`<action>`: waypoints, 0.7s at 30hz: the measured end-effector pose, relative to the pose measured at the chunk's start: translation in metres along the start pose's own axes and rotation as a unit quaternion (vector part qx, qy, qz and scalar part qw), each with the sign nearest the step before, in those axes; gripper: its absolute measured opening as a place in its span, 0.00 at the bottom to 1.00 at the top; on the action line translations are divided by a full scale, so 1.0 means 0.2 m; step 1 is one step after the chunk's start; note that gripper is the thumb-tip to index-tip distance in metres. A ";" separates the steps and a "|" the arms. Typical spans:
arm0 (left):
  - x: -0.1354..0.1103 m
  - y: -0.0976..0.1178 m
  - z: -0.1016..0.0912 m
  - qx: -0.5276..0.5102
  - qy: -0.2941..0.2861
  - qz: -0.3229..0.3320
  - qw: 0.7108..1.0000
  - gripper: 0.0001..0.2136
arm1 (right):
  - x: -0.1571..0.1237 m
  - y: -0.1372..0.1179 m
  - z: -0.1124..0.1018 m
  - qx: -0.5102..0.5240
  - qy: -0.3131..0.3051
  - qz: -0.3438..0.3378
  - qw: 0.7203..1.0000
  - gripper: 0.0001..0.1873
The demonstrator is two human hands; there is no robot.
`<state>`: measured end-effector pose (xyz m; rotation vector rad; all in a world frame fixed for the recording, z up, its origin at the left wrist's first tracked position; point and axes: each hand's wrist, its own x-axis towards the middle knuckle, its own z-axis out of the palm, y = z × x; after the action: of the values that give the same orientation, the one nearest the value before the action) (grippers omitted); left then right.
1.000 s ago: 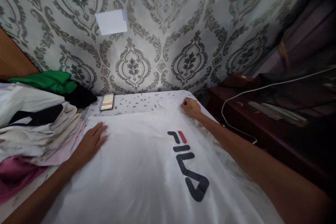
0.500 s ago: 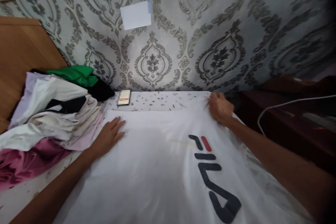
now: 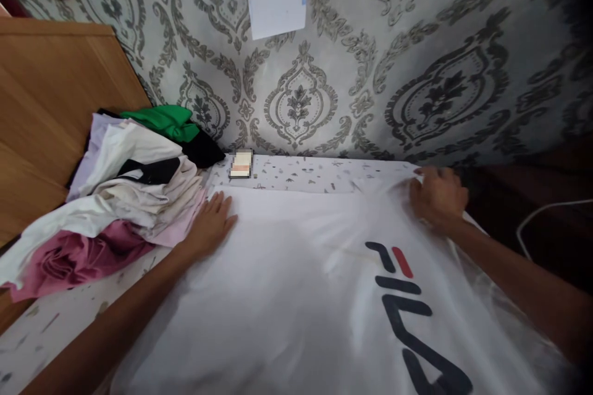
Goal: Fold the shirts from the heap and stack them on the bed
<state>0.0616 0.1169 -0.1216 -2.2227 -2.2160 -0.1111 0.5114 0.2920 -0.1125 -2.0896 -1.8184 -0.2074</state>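
Observation:
A white shirt point(image 3: 287, 271) with dark and red FILA lettering lies spread over the patterned sheet. On its upper left corner rests my left hand point(image 3: 210, 222), open and palm down, fingers stretched out. At the far right corner my right hand point(image 3: 438, 197) is closed, its curled fingers gripping the shirt's edge, where the cloth draws into creases. The fingertips of that hand are partly hidden by the hand itself.
A heap of clothes point(image 3: 148, 191) lies at the left against a wooden headboard point(image 3: 60, 86). Near the patterned wall sits a phone-like object point(image 3: 241, 164) with a blurred screen. A white cable point(image 3: 542, 213) curves over a dark surface at the right.
The view has swung left, so everything appears further right. My right hand has moved slightly outward to the right with the shirt's edge. My left hand stays flat on the cloth.

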 end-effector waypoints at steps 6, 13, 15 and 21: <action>0.16 -0.08 -0.06 -0.030 -0.056 0.013 0.998 0.28 | -0.18 0.04 0.05 0.003 -0.071 -0.218 0.973 0.28; -0.01 -0.07 -0.14 -0.075 -0.007 0.031 0.997 0.30 | -0.34 0.21 -0.02 -0.027 -0.011 -0.154 0.988 0.30; -0.16 -0.02 -0.11 -0.084 -0.024 0.092 0.992 0.29 | -0.42 0.25 -0.05 -0.011 -0.036 -0.197 0.980 0.28; -0.50 -0.16 -0.08 -0.025 0.024 0.055 0.998 0.26 | -0.62 0.31 -0.16 -0.043 -0.055 -0.156 0.985 0.22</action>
<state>0.0284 0.0169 -0.1124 -2.3351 -2.0847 -0.2183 0.5567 0.1582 -0.1358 -1.8940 -2.2363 -0.2597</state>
